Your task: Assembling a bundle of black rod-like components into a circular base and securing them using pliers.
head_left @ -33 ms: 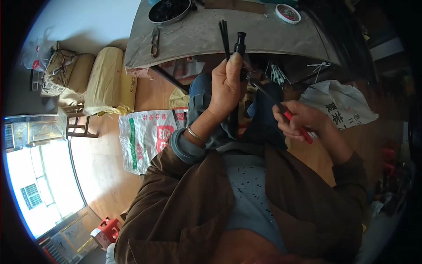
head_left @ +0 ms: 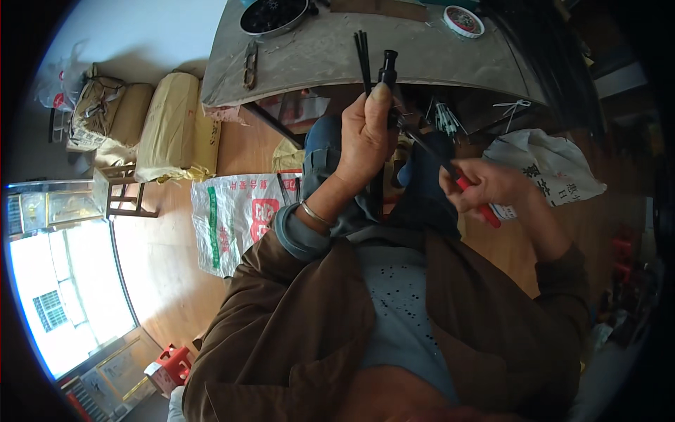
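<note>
My left hand [head_left: 365, 130] is closed in front of the table's near edge, thumb up, round a black rod-like piece with a knobbed end [head_left: 387, 67]. Several thin black rods [head_left: 362, 60] stick up beside that piece from the same grip. In my right hand [head_left: 485, 186], lower and to the right, is a red-handled tool [head_left: 488, 215] with a long dark shaft. The shaft slants up to the left, and its tip lies beside my left hand near small metal parts. Whether the tip touches them I cannot tell, nor exactly what kind of tool it is.
On the grey table [head_left: 316, 63] are a pan of black parts [head_left: 274, 15], a pair of shears or pliers [head_left: 250, 65] and a round white dish [head_left: 464, 22]. Metal rods [head_left: 444, 118] lie beneath. Wrapped bales [head_left: 165, 130], a wooden stool [head_left: 116, 190] and printed sacks [head_left: 235, 225] surround me.
The view has shifted very slightly. My right hand's fingers have drawn in a little around the red handle; my left hand keeps its hold.
</note>
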Motion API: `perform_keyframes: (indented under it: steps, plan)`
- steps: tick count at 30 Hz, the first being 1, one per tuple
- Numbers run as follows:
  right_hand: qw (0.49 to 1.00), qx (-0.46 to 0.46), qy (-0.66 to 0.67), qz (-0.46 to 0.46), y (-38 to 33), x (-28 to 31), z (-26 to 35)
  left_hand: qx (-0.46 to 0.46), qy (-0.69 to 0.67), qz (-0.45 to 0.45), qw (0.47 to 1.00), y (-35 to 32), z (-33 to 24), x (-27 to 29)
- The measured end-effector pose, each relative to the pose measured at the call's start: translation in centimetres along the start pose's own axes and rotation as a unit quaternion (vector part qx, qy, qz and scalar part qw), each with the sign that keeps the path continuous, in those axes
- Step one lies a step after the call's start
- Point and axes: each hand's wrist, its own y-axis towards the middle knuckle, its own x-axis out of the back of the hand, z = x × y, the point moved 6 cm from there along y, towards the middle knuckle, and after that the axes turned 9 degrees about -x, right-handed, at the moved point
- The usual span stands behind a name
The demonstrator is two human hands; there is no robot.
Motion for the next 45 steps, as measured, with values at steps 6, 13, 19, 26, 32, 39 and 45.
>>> perform_keyframes:
  steps: [6,13,19,26,32,39,45]
  plan:
    - [0.944,0.127,-0.185,-0.240,-1.0,-0.5,3.0,0.007,0.004,-0.002,1.000,-0.2,-0.3,1.0]
    - [0.860,0.075,0.413,0.289,0.6,-4.8,-2.7,0.004,0.004,0.088,0.996,-0.7,-0.2,-0.7]
    - [0.999,-0.011,0.047,-0.012,-2.0,-1.3,2.0,0.015,-0.009,0.073,0.997,-0.5,-0.1,-0.5]
    - [0.994,-0.009,0.089,-0.059,-0.4,-3.6,-0.1,0.015,0.008,0.059,0.998,-0.4,-0.2,-0.6]
    - [0.989,0.009,0.134,-0.057,0.4,-3.4,-0.6,0.042,-0.017,0.046,0.998,-0.1,0.3,-0.2]
    - [0.995,-0.047,0.040,-0.083,-2.0,-1.2,1.9,0.044,-0.024,0.049,0.998,-0.1,0.4,-0.5]
    - [0.941,-0.169,-0.179,-0.232,-3.1,-0.9,4.2,-0.017,-0.002,0.010,1.000,-0.2,-0.8,-1.0]
